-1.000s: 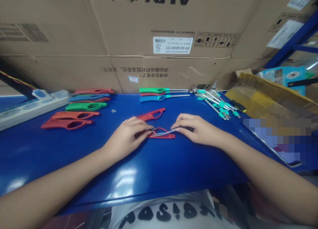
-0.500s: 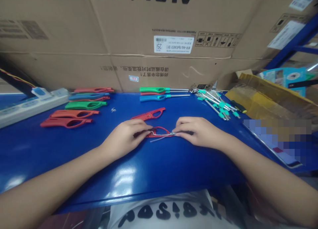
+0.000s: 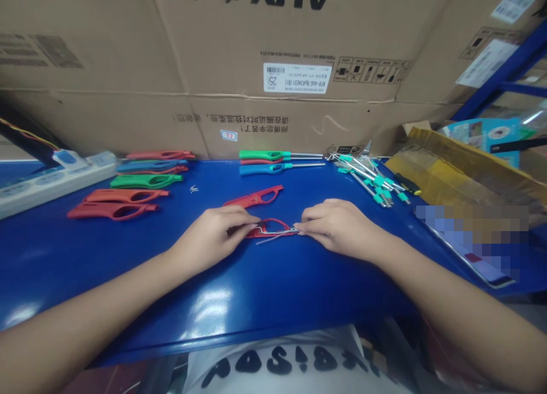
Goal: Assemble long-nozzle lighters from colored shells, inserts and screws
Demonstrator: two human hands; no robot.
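Observation:
A red handle shell [image 3: 273,221] with an oval opening lies between my hands, with a thin white wire and a loose tube end across it. My left hand [image 3: 224,230] is closed on the shell's left end, the fingertips pinched together. At the other end, my right hand [image 3: 329,226] pinches a small metal piece [image 3: 294,230] where the wire meets the shell's tip. Just behind them lies another red shell half [image 3: 256,197], touched by neither hand.
Red, orange, green and blue handles [image 3: 147,181] lie at the left beside a white power strip [image 3: 55,183]. Assembled lighters [image 3: 265,169] and metal rods with teal ends [image 3: 371,177] lie along the back by a cardboard box [image 3: 213,52]. A yellow-taped carton [image 3: 453,172] stands right.
My right hand's fingers have closed more tightly together at the shell's tip. The dark gap that showed between them is gone. The whole view has shifted slightly.

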